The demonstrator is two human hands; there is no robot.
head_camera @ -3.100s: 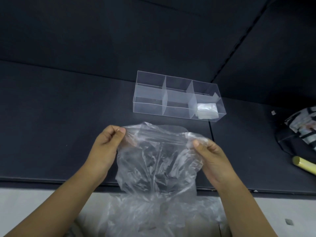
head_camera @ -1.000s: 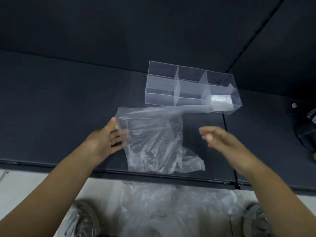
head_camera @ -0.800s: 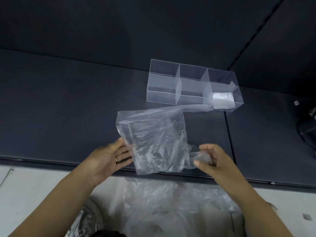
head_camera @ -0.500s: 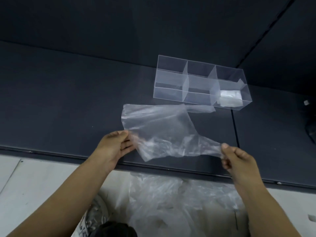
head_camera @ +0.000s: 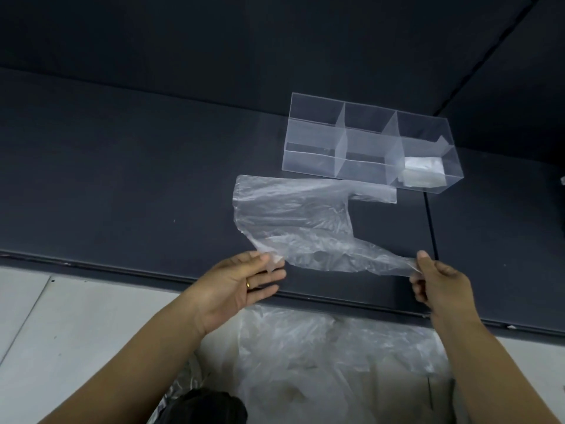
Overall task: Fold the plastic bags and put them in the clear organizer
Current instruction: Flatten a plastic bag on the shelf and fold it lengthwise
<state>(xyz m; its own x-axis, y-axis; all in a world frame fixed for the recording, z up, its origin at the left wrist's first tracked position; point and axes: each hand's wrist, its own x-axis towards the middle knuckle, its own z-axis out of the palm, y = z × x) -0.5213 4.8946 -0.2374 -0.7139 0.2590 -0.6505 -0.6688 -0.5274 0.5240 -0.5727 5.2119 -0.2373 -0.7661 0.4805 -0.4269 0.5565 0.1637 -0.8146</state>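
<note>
A clear plastic bag (head_camera: pixel 293 215) lies spread on the dark table, one handle pointing right just in front of the organizer. My left hand (head_camera: pixel 241 286) pinches the bag's near left corner between thumb and fingers. My right hand (head_camera: pixel 437 283) pinches the other handle and holds it stretched out to the right, near the table's front edge. The clear organizer (head_camera: pixel 360 142) stands behind the bag, with three compartments. A folded bag (head_camera: pixel 423 169) sits in its right compartment; the other two hold nothing.
A heap of loose clear plastic bags (head_camera: pixel 330 356) lies below the table's front edge (head_camera: pixel 122 269), between my arms. A seam (head_camera: pixel 429 215) runs across the dark table at the right. A black object (head_camera: pixel 201 408) sits at the bottom.
I laid the bag down on the table in front of the organizer. My right hand took the loose handle and pulled it to the right, stretching the bag flatter. My left hand holds the near corner.
</note>
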